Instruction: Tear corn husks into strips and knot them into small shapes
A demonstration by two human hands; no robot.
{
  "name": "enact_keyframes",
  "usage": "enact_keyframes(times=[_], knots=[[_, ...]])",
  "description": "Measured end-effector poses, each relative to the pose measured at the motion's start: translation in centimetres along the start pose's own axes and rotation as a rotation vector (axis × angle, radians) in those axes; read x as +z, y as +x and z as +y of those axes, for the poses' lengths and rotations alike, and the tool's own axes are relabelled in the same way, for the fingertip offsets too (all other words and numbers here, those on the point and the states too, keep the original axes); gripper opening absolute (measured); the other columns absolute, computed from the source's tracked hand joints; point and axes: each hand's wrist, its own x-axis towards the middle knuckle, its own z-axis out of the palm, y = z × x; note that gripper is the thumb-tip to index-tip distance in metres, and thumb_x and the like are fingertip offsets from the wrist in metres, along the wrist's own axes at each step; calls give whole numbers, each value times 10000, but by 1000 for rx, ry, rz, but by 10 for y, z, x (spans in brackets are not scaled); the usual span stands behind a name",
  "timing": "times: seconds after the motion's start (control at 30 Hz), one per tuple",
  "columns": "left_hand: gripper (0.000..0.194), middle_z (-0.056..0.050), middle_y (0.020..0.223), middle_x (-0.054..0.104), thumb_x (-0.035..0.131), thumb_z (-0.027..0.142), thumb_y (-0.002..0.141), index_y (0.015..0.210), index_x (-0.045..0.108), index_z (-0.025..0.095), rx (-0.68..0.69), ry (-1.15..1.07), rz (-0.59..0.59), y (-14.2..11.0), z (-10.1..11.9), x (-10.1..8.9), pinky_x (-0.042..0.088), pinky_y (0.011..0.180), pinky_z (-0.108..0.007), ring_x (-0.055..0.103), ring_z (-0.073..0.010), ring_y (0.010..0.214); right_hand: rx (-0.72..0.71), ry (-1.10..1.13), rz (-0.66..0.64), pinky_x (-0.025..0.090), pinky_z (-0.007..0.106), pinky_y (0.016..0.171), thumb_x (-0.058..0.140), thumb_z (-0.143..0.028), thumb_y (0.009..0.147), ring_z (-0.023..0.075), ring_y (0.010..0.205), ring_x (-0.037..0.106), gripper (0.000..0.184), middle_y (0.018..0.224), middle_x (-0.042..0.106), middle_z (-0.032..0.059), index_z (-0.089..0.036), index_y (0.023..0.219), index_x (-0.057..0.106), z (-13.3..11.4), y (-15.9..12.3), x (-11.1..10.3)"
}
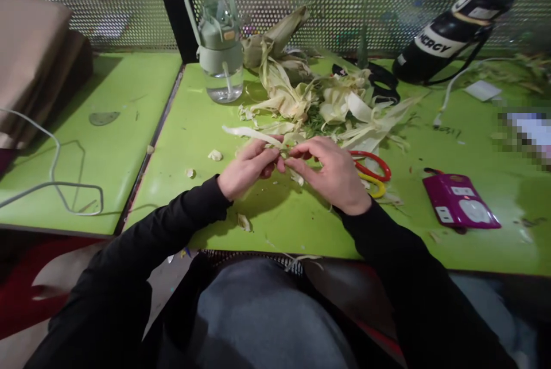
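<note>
A pale strip is lying between the two hands, above the near middle of the green bench, its long end jutting out past the left hand. The left grip is pinching it between thumb and fingers; the right grip, on the right hand, is pinching its inner end, though the detail there is showing too small to read. Work on this strip is seemingly under way rather than finished. Just beyond, a heap of husks is spreading across the bench, so plenty of material is apparently remaining. Small scraps are dotting the surface, suggesting some tearing or trimming is already done; no clearly completed piece is showing. Red and yellow loops, probably scissor handles, are resting beside the right hand, and a clear-bottomed bottle is standing behind, left of the heap.
</note>
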Motion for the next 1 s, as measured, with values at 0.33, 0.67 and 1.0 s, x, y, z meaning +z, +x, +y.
enact_keyframes(times=[0.33, 0.67, 1.0], knots=[[79, 44, 660, 614, 544, 141, 957, 969, 472, 172, 39, 22, -99, 4, -8, -4, 303, 482, -189, 449, -40, 491, 191, 292, -226, 423, 290, 648, 541, -486, 991, 154, 686, 591, 356, 809, 711, 23, -209, 819, 683, -1, 0, 3], [141, 48, 721, 608, 645, 113, 907, 987, 537, 157, 206, 212, -79, 13, -20, -11, 354, 483, -175, 439, -26, 496, -15, -141, 17, 451, 326, 709, 551, -240, 974, 195, 752, 620, 101, 829, 700, 53, -201, 897, 605, -2, -8, 12], [69, -22, 988, 610, 648, 174, 907, 959, 618, 142, 399, 312, -15, 12, -31, -9, 481, 526, -161, 516, -13, 566, 332, 246, -88, 371, 278, 539, 531, -246, 943, 128, 596, 511, 77, 758, 589, -8, -206, 1003, 502, -13, -7, 14]])
